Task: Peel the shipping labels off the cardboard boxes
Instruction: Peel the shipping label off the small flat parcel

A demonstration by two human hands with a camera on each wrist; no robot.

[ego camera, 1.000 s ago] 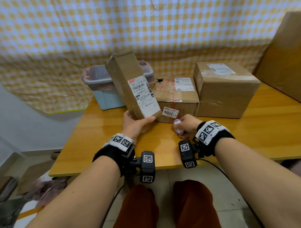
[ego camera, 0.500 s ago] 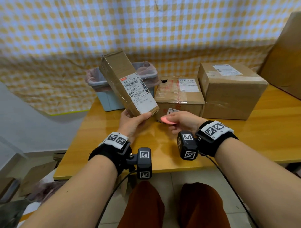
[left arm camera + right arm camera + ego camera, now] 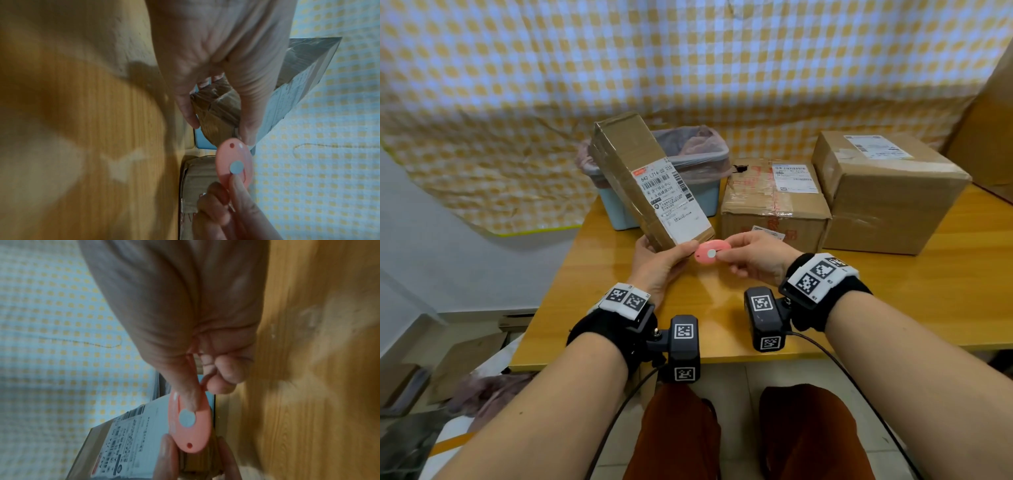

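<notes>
Left hand grips the tall brown cardboard box by its bottom end, tilted above the yellow wooden table. Right hand pinches a small pink oval tool beside the box's white shipping label. No label looks peeled yet. I count three boxes, and all three still need peeling.

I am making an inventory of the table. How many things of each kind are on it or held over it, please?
Brown cardboard boxes: 3, a tall one held tilted, a taped middle one, a big one
Light blue plastic bin with pink liner: 1
Pink oval plastic tool: 1
Total: 5
</notes>
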